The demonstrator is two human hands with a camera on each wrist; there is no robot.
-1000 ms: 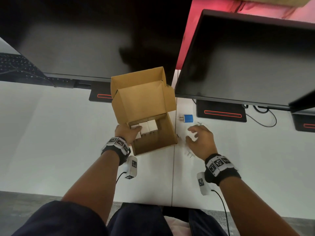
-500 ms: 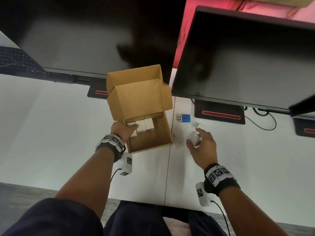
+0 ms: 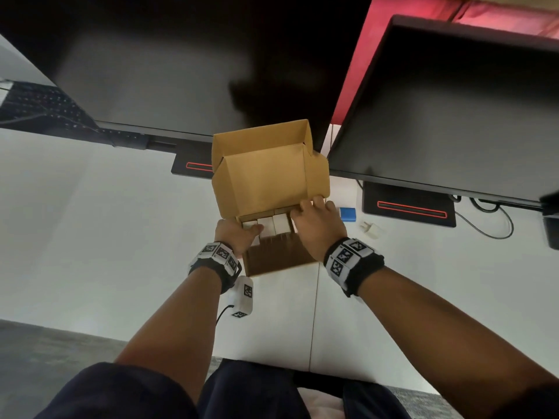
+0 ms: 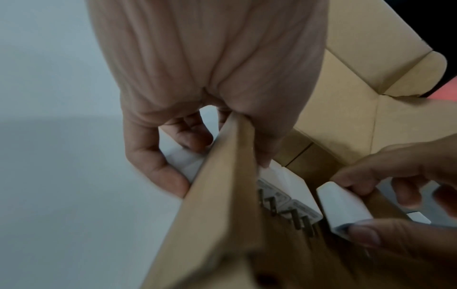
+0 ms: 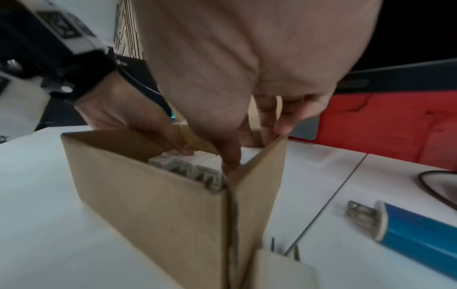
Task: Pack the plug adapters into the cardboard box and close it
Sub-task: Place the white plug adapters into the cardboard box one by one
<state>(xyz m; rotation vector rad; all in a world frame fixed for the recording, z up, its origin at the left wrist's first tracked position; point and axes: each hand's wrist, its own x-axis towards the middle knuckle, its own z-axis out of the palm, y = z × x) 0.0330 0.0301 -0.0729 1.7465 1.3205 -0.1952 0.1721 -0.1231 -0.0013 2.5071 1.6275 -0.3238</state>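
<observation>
The cardboard box (image 3: 281, 261) stands open on the white desk, its lid (image 3: 269, 179) raised at the back. A row of white plug adapters (image 3: 273, 225) lies against its far wall, prongs toward me (image 4: 289, 199). My left hand (image 3: 239, 235) grips the box's left wall, thumb inside on the adapters. Over the box's right side my right hand (image 3: 317, 228) pinches a white plug adapter (image 4: 343, 209) beside the row; the head view hides it. On the desk right of the box lie a blue adapter (image 3: 348, 213) and a white adapter (image 3: 371, 230).
Two dark monitors (image 3: 453, 122) overhang the back of the desk, their stands (image 3: 408, 207) close behind the box. A black cable (image 3: 496, 225) curls at the right. A keyboard (image 3: 39, 107) sits far left. A desk seam (image 3: 314, 313) runs toward me.
My right hand picked a white adapter off the desk and carried it left into the box. The left hand stayed on the box's left wall.
</observation>
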